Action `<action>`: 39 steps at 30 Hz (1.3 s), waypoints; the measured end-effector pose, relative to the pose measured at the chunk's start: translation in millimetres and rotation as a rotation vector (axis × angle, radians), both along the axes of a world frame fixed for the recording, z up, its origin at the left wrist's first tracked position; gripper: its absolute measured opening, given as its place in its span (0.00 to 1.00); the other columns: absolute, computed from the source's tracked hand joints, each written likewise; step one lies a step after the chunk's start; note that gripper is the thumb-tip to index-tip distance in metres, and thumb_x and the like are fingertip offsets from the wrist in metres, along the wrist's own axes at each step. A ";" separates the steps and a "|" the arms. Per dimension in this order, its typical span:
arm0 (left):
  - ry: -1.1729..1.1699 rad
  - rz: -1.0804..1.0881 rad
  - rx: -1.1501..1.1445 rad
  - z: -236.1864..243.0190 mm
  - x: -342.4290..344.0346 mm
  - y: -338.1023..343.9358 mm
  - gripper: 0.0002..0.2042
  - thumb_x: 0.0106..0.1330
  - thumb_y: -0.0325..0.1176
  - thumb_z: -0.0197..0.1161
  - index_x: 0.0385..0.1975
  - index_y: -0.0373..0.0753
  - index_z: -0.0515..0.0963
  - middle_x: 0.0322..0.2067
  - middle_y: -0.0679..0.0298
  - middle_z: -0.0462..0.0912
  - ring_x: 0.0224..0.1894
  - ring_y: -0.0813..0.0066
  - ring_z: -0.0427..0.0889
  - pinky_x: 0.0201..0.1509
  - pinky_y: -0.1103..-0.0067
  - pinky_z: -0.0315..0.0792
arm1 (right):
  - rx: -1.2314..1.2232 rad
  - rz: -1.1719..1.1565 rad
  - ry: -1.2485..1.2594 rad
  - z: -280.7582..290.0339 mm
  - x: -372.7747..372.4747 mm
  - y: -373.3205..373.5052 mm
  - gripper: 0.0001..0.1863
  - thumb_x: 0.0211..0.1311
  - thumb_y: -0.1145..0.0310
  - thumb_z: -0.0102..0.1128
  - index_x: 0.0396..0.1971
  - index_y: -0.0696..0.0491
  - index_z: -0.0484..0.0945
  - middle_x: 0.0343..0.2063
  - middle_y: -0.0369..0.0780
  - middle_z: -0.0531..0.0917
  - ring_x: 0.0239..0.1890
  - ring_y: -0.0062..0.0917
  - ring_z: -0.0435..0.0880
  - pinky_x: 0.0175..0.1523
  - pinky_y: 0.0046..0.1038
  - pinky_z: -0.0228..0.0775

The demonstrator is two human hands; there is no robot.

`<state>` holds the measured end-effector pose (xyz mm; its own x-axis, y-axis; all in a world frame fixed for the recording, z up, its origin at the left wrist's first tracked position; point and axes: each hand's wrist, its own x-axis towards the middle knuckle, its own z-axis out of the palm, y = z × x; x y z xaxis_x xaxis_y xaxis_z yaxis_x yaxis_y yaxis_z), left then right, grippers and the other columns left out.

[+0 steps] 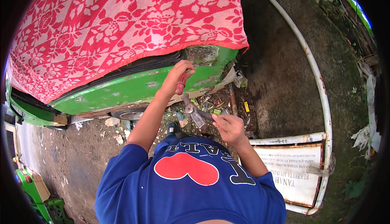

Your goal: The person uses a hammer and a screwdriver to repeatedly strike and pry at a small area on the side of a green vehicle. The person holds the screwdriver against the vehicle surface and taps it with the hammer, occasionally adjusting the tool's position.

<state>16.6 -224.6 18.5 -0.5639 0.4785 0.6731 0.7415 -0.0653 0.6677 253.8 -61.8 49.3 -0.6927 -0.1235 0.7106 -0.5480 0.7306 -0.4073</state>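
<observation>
My left hand (178, 74) is closed round a red handle (180, 87) that looks like a screwdriver's. The handle's butt end points back toward me; its other end is hidden by my fingers against the car. In my right hand (231, 128) is a hammer (189, 108), gripped near the end of its dark handle. The hammer's head is just below the red handle's butt, close to it; I cannot tell whether they touch. In front of both hands stands a green car body (134, 87) with scraped, patchy paint and a bare, rusty area (203, 54) near its corner.
A red and pink floral cloth (134, 21) covers the car's top. Litter and stones (120, 138) lie on the dirt ground below. To the right lies a white pipe frame (310, 59) with a rusty-edged sign panel (298, 171). Another green vehicle (30, 185) shows at lower left.
</observation>
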 end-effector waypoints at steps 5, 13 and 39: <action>0.041 0.033 0.002 -6.3 0.4 0.4 0.05 0.66 0.22 0.63 0.36 0.33 0.73 0.35 0.59 0.76 0.40 0.63 0.76 0.48 0.75 0.71 | 0.005 -0.015 -0.008 -1.5 -1.4 -1.7 0.25 0.50 0.75 0.71 0.52 0.45 0.84 0.25 0.40 0.83 0.21 0.31 0.80 0.23 0.29 0.70; 0.001 0.010 0.028 -13.3 -9.7 5.6 0.08 0.69 0.27 0.63 0.34 0.33 0.69 0.33 0.61 0.73 0.37 0.68 0.73 0.46 0.77 0.70 | 0.155 0.092 0.072 4.7 -8.2 2.7 0.29 0.45 0.75 0.67 0.53 0.39 0.84 0.24 0.37 0.81 0.21 0.29 0.79 0.23 0.29 0.70; -0.055 0.054 0.103 -2.0 -11.2 9.4 0.17 0.68 0.41 0.63 0.28 0.32 0.70 0.28 0.61 0.72 0.31 0.67 0.73 0.39 0.75 0.70 | 0.006 -0.007 -0.017 -9.9 -9.1 6.5 0.24 0.50 0.75 0.72 0.51 0.46 0.84 0.25 0.40 0.83 0.20 0.31 0.80 0.23 0.29 0.70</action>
<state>5.5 -215.2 16.6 -0.6246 0.3764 0.6843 0.7080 -0.0968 0.6995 244.7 -55.3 39.4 -0.7058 -0.1228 0.6977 -0.5355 0.7372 -0.4120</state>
